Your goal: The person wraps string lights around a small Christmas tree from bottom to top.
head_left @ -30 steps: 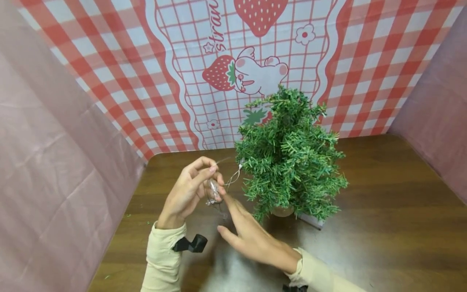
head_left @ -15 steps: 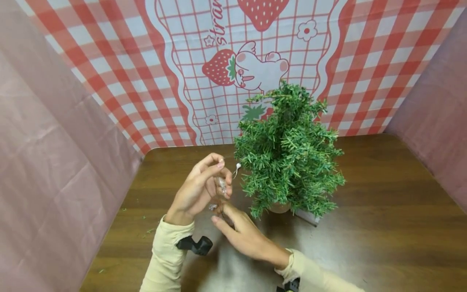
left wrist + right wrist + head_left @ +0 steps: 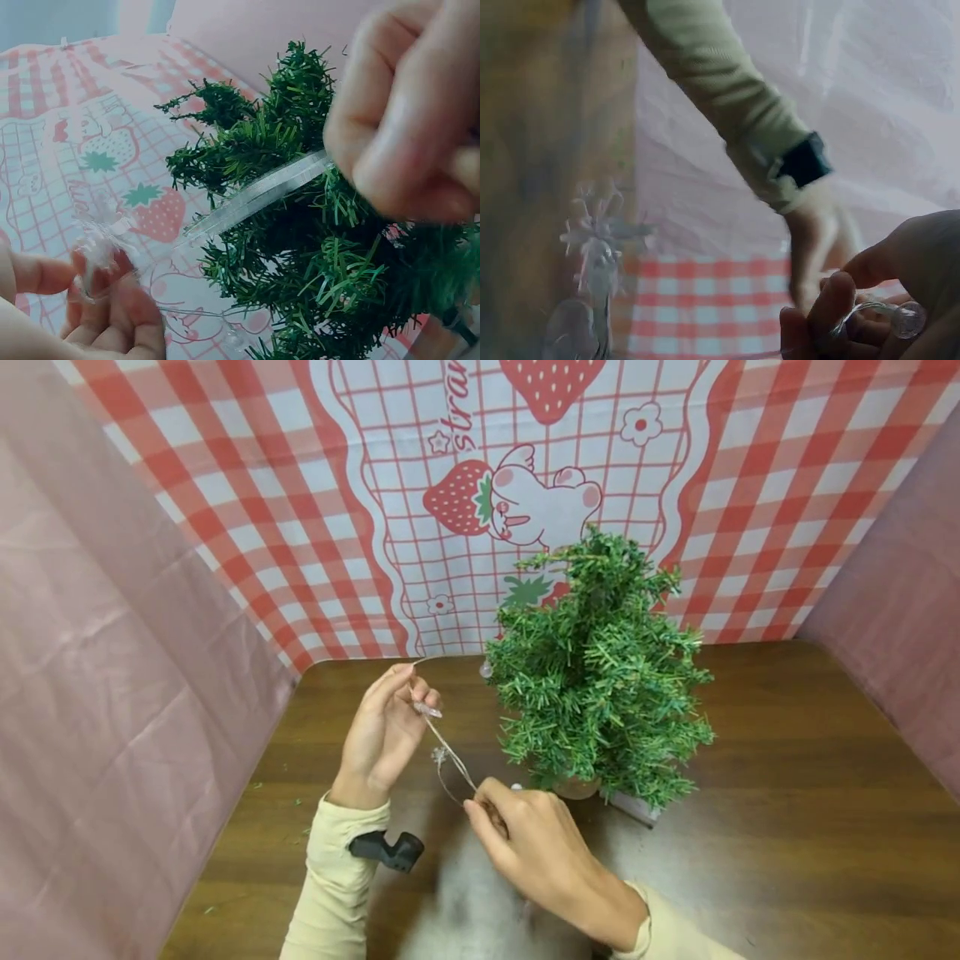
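A string of fairy lights (image 3: 450, 753) on thin clear wire runs taut between my two hands, in front of a small green artificial tree (image 3: 600, 677). My left hand (image 3: 381, 735) pinches the wire between thumb and forefinger, with a clear ornament (image 3: 427, 709) by its other fingers. Lower and to the right, my right hand (image 3: 547, 852) grips the wire with curled fingers. A clear snowflake (image 3: 600, 240) dangles from a loop of it. By the right fingers, a clear round bulb (image 3: 909, 320) shows in the right wrist view. More wire trails from the left hand towards the tree.
The tree's round base (image 3: 577, 787) stands on a brown wooden table (image 3: 787, 827), beside a flat pale item (image 3: 633, 808). Behind hangs a red-and-white checked cloth (image 3: 750, 527). A pink cloth (image 3: 127, 677) covers the left side. Green needle scraps lie on the table.
My hands have drawn apart, the left one going left and the right one going right. The wire now stretches between them, and the right fingers have curled round it.
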Demonstrator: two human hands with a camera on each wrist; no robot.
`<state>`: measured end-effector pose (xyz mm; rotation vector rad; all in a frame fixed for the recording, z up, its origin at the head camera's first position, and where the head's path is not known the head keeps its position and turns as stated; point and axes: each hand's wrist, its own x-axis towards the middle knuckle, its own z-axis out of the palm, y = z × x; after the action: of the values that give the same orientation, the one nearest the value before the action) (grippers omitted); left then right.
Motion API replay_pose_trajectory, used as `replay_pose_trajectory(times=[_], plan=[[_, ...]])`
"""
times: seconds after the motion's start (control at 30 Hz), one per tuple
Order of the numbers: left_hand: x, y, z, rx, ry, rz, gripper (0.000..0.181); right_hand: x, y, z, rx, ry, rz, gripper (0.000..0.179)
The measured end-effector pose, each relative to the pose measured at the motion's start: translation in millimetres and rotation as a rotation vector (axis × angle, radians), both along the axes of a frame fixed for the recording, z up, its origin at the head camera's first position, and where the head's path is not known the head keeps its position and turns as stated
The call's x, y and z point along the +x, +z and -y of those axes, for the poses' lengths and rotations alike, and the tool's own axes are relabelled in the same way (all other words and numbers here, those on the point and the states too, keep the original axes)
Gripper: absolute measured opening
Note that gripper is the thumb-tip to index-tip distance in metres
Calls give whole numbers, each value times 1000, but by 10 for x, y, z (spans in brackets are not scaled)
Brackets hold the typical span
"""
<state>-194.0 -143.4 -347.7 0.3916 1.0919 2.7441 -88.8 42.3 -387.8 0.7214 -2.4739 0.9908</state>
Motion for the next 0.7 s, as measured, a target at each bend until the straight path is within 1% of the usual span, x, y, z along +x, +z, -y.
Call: replay_pose_trajectory(times=[0.07,0.13,0.2,0.27,0.3,0.37,0.4,0.47,0.53,0.6,0.63,0.7], plan=[[-14,-11,-4,31,27,23,30,16,67,-50,46,-36,-35,13],[-29,-25,-14,48,60,49,30,23,128,-103,66,-38,-21,11],[-51,-50,-29,31,98,68,30,20,179,-162,84,-40,6,10],[-88,-76,-40,-32,135,74,30,6,236,-217,82,-40,30,9],[-112,-96,-44,-80,146,76,29,1,262,-243,80,-42,39,9],[-158,-146,-49,-214,153,68,27,-2,307,-292,81,-48,54,7],[-178,-173,-51,-294,146,62,25,3,326,-315,84,-46,66,6],[-208,-222,-48,-459,115,37,22,18,364,-361,99,-25,101,7],[-223,-255,-43,-617,80,-6,25,40,407,-414,133,21,137,9],[-229,-264,-39,-740,41,-47,27,64,459,-477,176,81,175,11],[-230,-260,-35,-782,24,-67,28,74,489,-509,195,110,187,12],[-235,-232,-26,-849,9,-100,26,90,546,-571,230,155,183,11]])
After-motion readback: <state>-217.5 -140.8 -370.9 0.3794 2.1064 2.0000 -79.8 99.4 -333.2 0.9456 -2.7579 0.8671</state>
